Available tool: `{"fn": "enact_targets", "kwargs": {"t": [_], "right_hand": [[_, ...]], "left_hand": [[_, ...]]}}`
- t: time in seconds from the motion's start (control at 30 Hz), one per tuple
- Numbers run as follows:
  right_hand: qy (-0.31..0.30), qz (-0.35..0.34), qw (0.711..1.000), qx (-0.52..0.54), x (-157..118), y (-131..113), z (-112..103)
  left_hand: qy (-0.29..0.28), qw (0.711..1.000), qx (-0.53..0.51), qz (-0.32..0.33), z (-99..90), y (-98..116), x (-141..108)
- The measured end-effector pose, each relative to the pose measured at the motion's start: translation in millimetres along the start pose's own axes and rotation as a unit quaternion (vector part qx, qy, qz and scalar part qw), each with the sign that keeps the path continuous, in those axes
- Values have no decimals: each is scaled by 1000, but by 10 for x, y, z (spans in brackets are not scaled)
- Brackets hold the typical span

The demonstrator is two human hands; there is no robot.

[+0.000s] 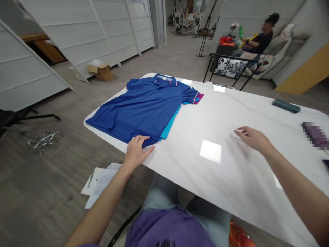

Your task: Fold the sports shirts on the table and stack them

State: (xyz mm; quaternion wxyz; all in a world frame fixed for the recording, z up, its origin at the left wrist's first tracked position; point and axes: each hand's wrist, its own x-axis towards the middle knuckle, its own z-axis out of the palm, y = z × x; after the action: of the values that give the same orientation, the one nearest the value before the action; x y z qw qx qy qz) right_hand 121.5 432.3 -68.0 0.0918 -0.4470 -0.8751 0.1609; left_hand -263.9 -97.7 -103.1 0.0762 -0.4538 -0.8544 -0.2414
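Observation:
A dark blue polo shirt point(138, 108) lies spread out on the white table point(185, 161), its collar toward the far edge. Beneath it a light blue garment point(169, 127) shows along the right side, and a bit of magenta cloth point(198, 98) peeks out at the sleeve. My left hand point(137, 149) rests at the shirt's near hem corner, thumb and fingers apart, with no cloth visibly gripped. Over the right part of the table hovers my right hand point(250, 136), fingers loosely stretched and holding nothing.
A dark green case point(286, 105) and a blurred-out purplish object point(315, 134) lie on the table's right side. Papers point(100, 183) are below the near left edge. A cardboard box point(101, 71) stands on the floor. Beyond the table a person point(262, 39) sits on a couch.

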Motion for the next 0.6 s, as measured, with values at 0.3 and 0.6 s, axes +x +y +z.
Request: {"fn": "enact_targets", "kwargs": {"t": [0.3,0.6], "right_hand": [[-12,-13,998,68,1703,-2205,1069],[-19,100,985,138,2757,-2732,1250]], "left_hand": [[-42,998,-28,24,22,-259,194],[-35,982,-163,95,-249,-155,135]]}}
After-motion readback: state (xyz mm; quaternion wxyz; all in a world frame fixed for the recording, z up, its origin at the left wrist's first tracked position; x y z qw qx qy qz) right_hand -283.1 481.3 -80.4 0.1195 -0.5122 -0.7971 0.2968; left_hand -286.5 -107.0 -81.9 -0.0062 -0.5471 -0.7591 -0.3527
